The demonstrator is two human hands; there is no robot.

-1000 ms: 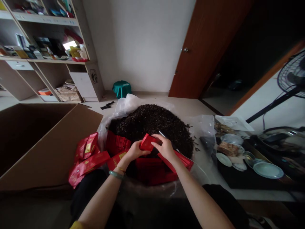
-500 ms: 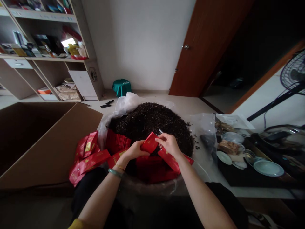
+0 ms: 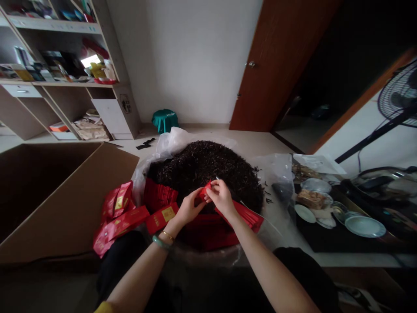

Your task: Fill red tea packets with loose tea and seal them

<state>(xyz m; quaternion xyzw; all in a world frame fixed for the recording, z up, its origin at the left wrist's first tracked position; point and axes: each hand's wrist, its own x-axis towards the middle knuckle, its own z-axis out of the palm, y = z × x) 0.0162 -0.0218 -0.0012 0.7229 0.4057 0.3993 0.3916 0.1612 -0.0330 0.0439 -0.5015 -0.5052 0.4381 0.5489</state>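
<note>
Over a heap of dark loose tea leaves (image 3: 208, 161), both hands meet on one small red packet (image 3: 205, 191). My left hand (image 3: 189, 206) pinches its left side, and my right hand (image 3: 220, 198) has fingers on its upper right edge. A thin pale tool (image 3: 218, 178) sticks out by the right hand's fingers; its kind cannot be made out. Beneath the hands lie many flat red packets (image 3: 208, 234), with a fanned stack (image 3: 159, 193) to the left and another stack (image 3: 246, 215) to the right. One packet with a gold label (image 3: 162, 217) rests beside my left wrist.
Filled red bags (image 3: 119, 213) sit at the left, against an open cardboard box (image 3: 74, 195). Clear plastic sheeting (image 3: 172, 139) surrounds the tea. At right are a tea tray with dishes (image 3: 365, 227) and a standing fan (image 3: 399, 93). A door (image 3: 276, 65) stands behind.
The packet has turned and now shows less of its flat face. My hands have come closer together, the right one moving left and down. The view has shifted slightly.
</note>
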